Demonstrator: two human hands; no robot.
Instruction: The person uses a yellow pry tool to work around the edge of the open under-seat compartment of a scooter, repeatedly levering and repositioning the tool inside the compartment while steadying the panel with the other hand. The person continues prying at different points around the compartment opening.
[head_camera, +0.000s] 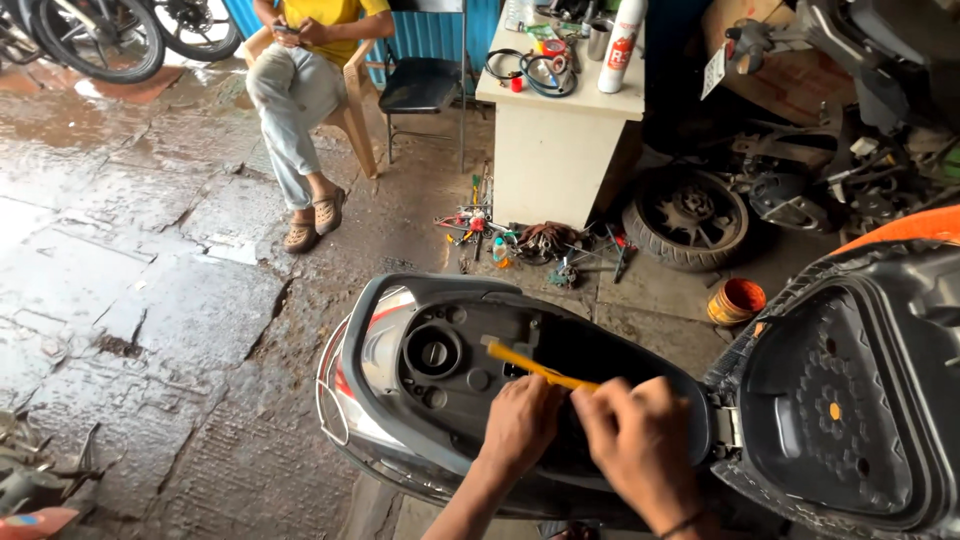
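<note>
A scooter's open under-seat compartment (470, 385) lies below me, with the fuel cap (433, 353) at its left end. The raised seat (840, 400) stands open on the right. My left hand (520, 425) and my right hand (635, 440) are close together over the compartment's near rim. Both are closed around a long yellow-handled tool (530, 365) that points up and left into the compartment. The tool's lower end is hidden by my fingers.
A person in a yellow shirt (300, 80) sits on a chair at the back. A white counter (560, 110) holds cables and a spray can. Loose tools (520, 240) lie on the wet cracked floor, beside a tyre (688, 215) and an orange tin (735, 300).
</note>
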